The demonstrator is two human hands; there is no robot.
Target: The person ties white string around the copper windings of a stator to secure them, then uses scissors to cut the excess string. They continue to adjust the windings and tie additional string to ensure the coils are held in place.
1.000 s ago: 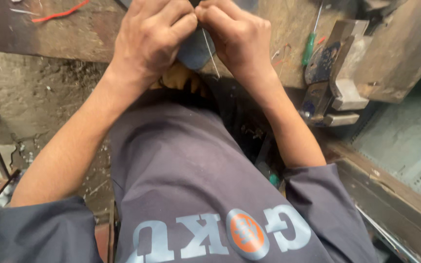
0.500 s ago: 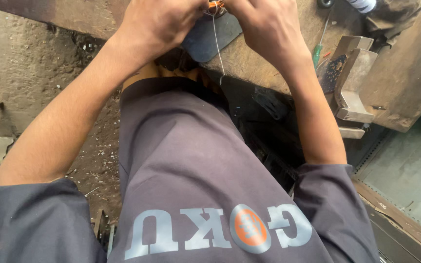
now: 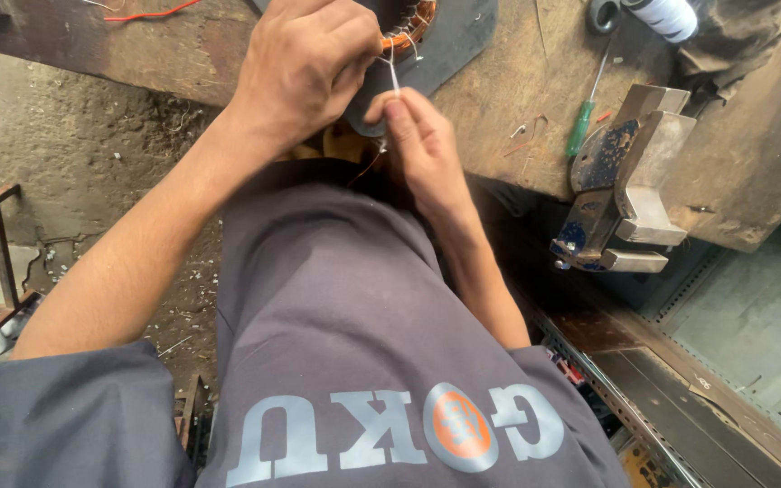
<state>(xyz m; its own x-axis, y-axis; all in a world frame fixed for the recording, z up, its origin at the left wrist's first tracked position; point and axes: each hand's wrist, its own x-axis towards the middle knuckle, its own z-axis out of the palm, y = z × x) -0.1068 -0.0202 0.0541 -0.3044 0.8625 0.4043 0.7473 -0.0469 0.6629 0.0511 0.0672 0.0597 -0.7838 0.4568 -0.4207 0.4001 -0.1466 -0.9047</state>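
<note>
1. Hands meet at the bench edge, head view: the left hand [image 3: 305, 63] is curled shut over the rim of a copper-wound stator coil [image 3: 409, 23], apparently steadying it, while the right hand [image 3: 422, 145] pinches a thin white sleeve on a wire [image 3: 393, 77] between thumb and forefinger, holding it upright just below the winding.
2. Coil and its dark backing plate [image 3: 449, 45] lie at the near edge of the worn wooden workbench [image 3: 517, 90], close to the person's body.
3. Well to the right, a green-handled screwdriver [image 3: 582, 126] lies near a blue bench vise [image 3: 621, 181]; a white thread spool [image 3: 666, 14] and a red wire [image 3: 151, 13] sit clear of the work.
</note>
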